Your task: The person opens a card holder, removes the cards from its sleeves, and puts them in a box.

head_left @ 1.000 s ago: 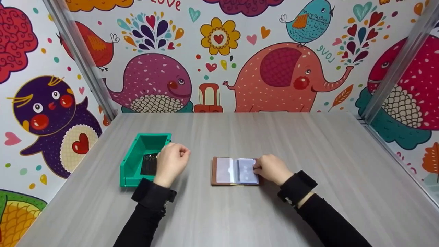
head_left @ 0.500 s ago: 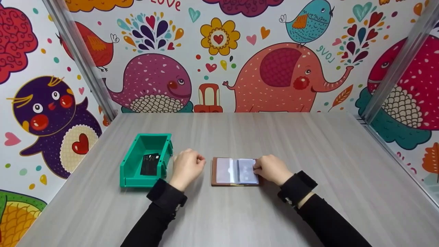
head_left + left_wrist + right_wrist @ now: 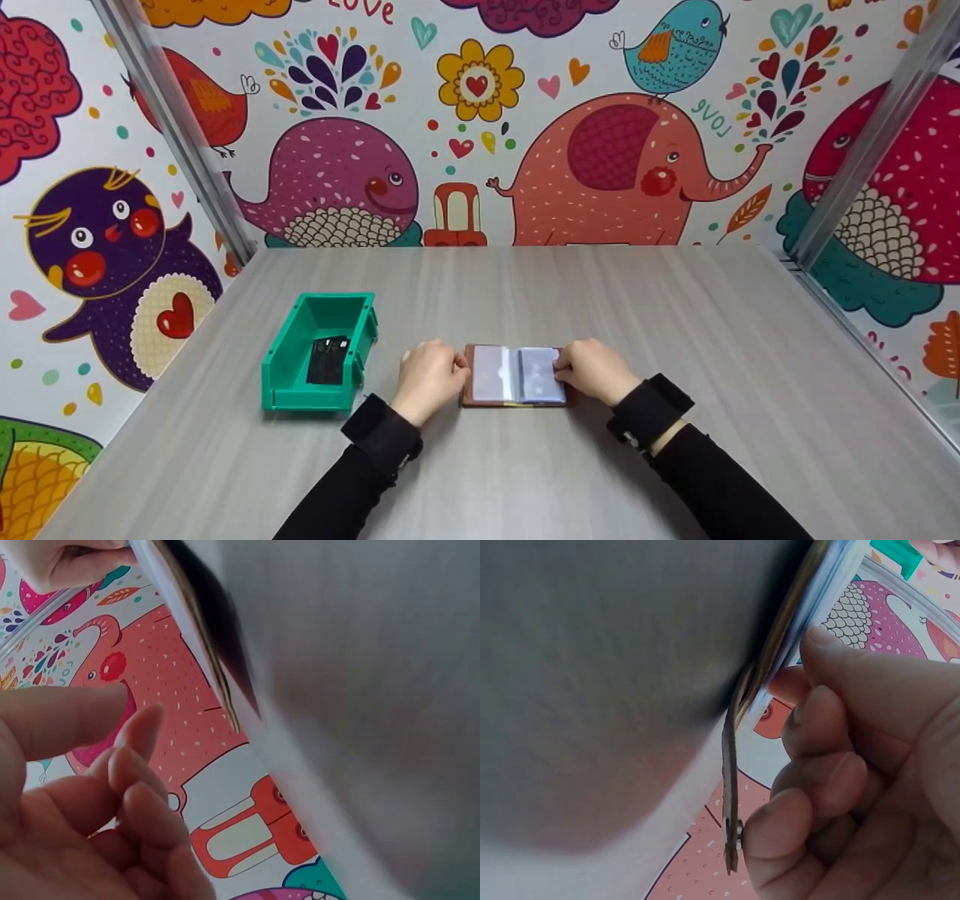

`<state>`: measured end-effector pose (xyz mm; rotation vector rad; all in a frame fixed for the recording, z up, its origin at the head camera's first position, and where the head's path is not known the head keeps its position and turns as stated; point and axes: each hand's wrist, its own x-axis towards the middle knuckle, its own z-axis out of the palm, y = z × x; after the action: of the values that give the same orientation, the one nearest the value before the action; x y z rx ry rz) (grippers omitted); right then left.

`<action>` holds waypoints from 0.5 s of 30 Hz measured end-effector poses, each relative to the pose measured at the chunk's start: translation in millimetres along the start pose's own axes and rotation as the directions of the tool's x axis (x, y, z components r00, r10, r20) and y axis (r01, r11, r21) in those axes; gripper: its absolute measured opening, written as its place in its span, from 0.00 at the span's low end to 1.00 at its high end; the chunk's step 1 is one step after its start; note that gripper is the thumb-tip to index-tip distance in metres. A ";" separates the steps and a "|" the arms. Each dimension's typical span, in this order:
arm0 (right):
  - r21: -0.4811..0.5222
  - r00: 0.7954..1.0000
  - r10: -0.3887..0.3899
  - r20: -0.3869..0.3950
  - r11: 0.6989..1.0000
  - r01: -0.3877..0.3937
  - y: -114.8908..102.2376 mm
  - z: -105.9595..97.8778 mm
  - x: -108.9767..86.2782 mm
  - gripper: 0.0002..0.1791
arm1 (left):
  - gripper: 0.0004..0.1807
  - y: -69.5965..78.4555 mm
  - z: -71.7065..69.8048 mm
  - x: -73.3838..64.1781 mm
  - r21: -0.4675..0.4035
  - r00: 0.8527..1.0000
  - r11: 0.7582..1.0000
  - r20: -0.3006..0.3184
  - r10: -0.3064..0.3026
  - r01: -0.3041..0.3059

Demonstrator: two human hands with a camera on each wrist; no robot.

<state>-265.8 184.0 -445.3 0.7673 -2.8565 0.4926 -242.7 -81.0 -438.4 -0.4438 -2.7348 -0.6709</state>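
A brown card holder (image 3: 495, 373) lies spread on the table, its clear plastic sleeves (image 3: 540, 375) showing on both sides. My right hand (image 3: 596, 369) pinches the edge of the right-side sleeves between thumb and forefinger. In the right wrist view, the holder's strap (image 3: 731, 787) with a metal snap sticks out beside the curled fingers. At the holder's left edge is my left hand (image 3: 431, 379). The left wrist view shows its thumb and loosely bent fingers (image 3: 150, 810) with nothing between them, near the cover's edge (image 3: 214, 664).
To the left stands a green plastic bin (image 3: 274, 375), with black cards or a flat black packet (image 3: 328, 361) inside. Walls printed with cartoon animals (image 3: 600, 172) rise behind and beside the table (image 3: 480, 472).
My left hand has moved right, from over the green bin's right side to the card holder's left edge. The right hand and the card holder have stayed in place.
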 end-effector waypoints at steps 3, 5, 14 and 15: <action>0.000 1.000 -0.001 -0.004 1.000 0.001 0.9 -0.2 -0.5 0.07 | 0.02 1.8 1.8 -0.7 0.012 1.000 1.000 0.028 0.012 -0.013; 0.002 1.000 -0.003 -0.008 1.000 0.003 1.3 -0.5 -0.9 0.07 | 0.02 2.8 3.4 -1.1 0.022 0.999 0.999 0.038 0.031 -0.032; 0.005 1.000 0.000 -0.013 1.000 0.000 1.1 -1.1 -1.1 0.07 | 0.05 9.7 9.5 -0.1 0.058 0.995 0.996 0.079 0.065 -0.070; 0.005 1.000 0.002 -0.013 1.000 -0.002 0.9 -1.2 -1.1 0.07 | 0.05 10.6 9.9 0.5 0.066 0.994 0.995 0.088 0.063 -0.069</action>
<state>-265.2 185.7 -444.6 0.7596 -2.8450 0.5030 -241.3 -67.1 -442.4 -0.5564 -2.7995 -0.5512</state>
